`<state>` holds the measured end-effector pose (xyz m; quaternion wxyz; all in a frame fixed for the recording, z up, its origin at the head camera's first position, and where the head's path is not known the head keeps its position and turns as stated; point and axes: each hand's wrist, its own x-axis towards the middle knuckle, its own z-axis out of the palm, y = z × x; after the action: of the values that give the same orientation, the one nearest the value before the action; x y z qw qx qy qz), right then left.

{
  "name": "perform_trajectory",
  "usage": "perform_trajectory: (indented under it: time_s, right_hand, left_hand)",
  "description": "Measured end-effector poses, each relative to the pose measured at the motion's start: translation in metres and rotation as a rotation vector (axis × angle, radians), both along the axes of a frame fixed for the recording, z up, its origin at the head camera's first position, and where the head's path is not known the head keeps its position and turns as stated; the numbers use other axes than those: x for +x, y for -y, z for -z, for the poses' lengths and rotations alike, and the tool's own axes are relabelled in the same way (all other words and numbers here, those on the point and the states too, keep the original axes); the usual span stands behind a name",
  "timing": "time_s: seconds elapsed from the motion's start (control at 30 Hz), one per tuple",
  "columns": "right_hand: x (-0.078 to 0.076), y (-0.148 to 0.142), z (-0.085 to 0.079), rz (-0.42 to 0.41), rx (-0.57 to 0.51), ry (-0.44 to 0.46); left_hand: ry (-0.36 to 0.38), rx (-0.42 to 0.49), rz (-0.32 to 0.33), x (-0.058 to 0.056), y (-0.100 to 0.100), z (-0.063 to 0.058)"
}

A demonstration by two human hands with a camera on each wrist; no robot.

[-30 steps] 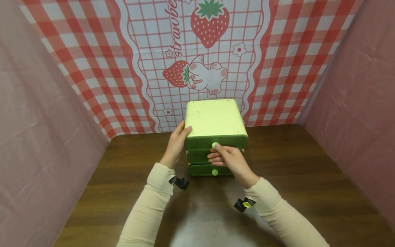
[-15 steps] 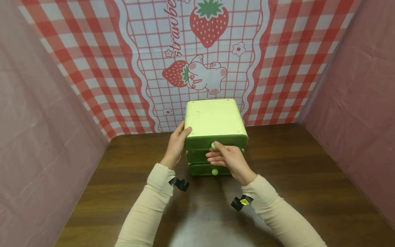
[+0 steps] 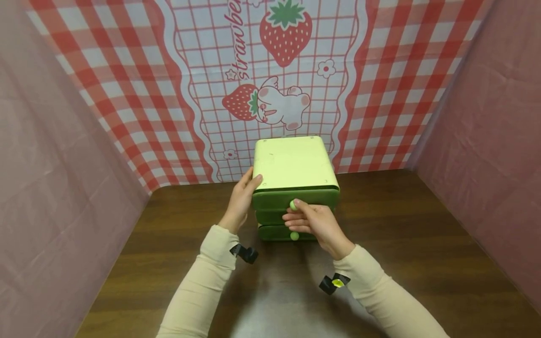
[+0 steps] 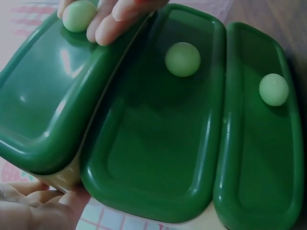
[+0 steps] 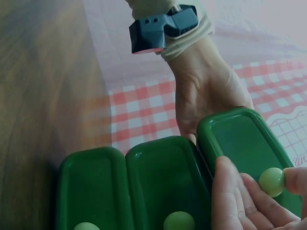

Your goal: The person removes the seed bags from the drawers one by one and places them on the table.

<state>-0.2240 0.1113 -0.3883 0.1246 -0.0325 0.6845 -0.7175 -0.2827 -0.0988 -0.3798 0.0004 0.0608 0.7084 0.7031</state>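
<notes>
A drawer unit (image 3: 293, 162) stands at the far middle of the desk (image 3: 165, 239), its top drawer (image 3: 270, 200) slightly out. The right hand's (image 3: 318, 224) fingers pinch that drawer's round knob (image 3: 293, 204); the left hand (image 3: 241, 202) grips the unit's left side, thumb at the top edge.

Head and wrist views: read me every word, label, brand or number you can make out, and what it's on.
"strawbe": red, sideways, on the patterned cloth, cut off by the head view's top edge.
Lettering fragment, right wrist view, same cloth: too blurred.
Drawer unit: no lettering visible; mark on top too small.
</notes>
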Motion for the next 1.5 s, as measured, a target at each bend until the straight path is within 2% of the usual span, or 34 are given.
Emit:
perform_trajectory:
  time_s: [0.37, 0.7, 1.1, 1.3, 1.5]
  right_hand:
    - [0.02, -0.003, 0.003, -0.03, 0.021, -0.002]
    - [0.044, -0.005, 0.001, -0.02, 0.004, 0.02]
    - [0.077, -0.01, 0.002, -0.058, -0.015, 0.022]
    - [0.091, -0.012, 0.009, -0.066, -0.02, -0.021]
    - [0.099, -0.012, 0.019, -0.071, -0.026, -0.061]
  left_hand:
    - [-0.014, 0.009, 0.04, 0.003, 0.001, 0.003]
    - [-0.025, 0.003, 0.033, 0.002, 0.001, 0.005]
    - [-0.024, 0.012, 0.025, 0.0, 0.0, 0.005]
    - [-0.036, -0.037, 0.02, 0.001, 0.0, 0.005]
    - [-0.044, -0.042, 0.017, -0.001, 0.0, 0.006]
